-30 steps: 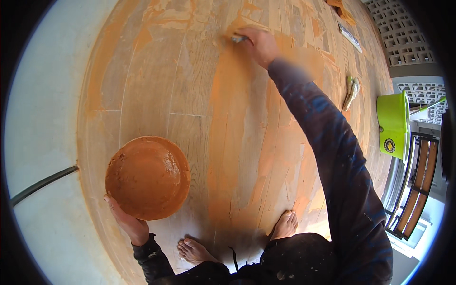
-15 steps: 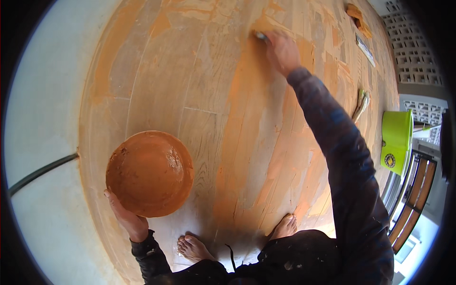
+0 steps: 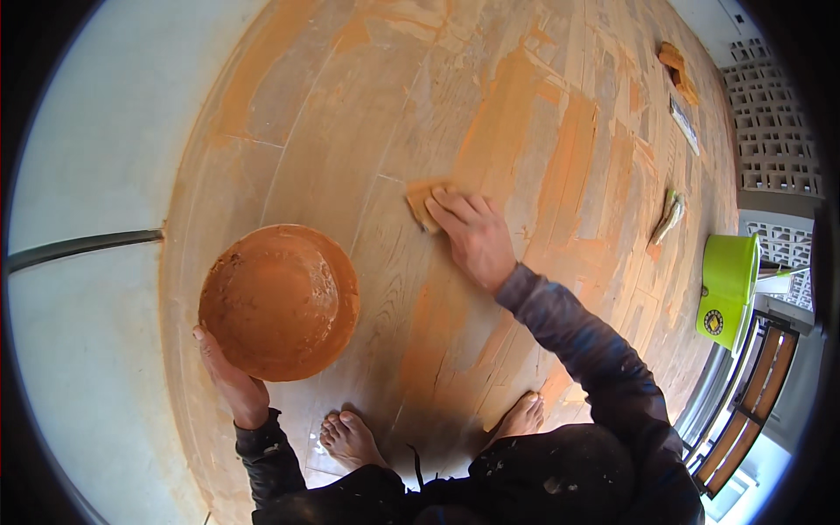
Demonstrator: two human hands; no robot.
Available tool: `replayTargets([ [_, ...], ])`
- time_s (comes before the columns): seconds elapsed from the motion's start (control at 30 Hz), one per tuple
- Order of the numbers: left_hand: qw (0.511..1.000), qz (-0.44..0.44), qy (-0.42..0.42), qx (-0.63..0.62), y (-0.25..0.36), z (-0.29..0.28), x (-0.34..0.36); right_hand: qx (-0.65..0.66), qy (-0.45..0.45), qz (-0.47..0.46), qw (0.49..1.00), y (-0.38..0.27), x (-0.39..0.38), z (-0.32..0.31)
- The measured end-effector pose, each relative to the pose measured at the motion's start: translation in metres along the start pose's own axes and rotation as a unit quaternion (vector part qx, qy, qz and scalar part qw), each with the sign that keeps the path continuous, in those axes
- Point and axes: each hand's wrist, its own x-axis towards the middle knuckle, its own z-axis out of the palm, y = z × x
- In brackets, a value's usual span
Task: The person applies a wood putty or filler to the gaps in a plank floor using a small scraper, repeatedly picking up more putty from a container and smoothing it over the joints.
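Observation:
My left hand [image 3: 233,387] grips the rim of a round bowl [image 3: 278,306] at its lower left. Orange-brown paste coats the inside of the bowl. In my right hand [image 3: 477,236] is a flat, squarish spreader [image 3: 423,199] smeared orange, its fingers pressed on top of it. The spreader meets the wood-look plank floor [image 3: 350,114], ahead and right of the bowl. Orange paste lies on the planks in streaks and patches, thickest at the middle and right.
At the right stands a lime-green bucket [image 3: 728,284]. A crumpled cloth [image 3: 669,217], a pale flat tool [image 3: 684,124] and orange-stained pieces [image 3: 678,72] lie along the far right. A pale wall [image 3: 96,166] borders the left. My bare feet [image 3: 352,437] are at the bottom.
My right hand has drawn the spreader back toward me and to the left. The bowl in my left hand has shifted only slightly. The view has turned a little.

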Motion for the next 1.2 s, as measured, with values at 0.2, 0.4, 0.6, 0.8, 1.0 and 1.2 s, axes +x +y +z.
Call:
replayTargets([
  [0.2, 0.999, -0.002, 0.000, -0.038, 0.013, -0.007, -0.005, 0.111, -0.118, -0.114, 0.980, 0.025, 0.016, -0.033],
  [0.4, 0.999, -0.004, 0.027, -0.021, -0.004, -0.013, -0.006, 0.079, -0.082, -0.198, 0.973, 0.043, 0.058, 0.011],
  [0.6, 0.998, -0.025, 0.046, -0.042, -0.010, -0.024, -0.006, -0.037, -0.241, -0.167, 0.955, 0.073, -0.003, -0.071],
  [0.8, 0.999, -0.021, 0.025, -0.011, -0.013, -0.025, -0.005, 0.041, -0.084, -0.173, 0.980, 0.017, 0.081, 0.000],
  [1.0, 0.999, -0.014, 0.040, -0.016, -0.007, -0.041, -0.006, -0.025, -0.110, -0.195, 0.974, 0.037, 0.037, -0.015],
  [1.2, 0.997, -0.021, 0.019, -0.069, -0.006, -0.035, 0.002, -0.037, 0.016, -0.016, 0.999, 0.060, 0.128, -0.022],
])
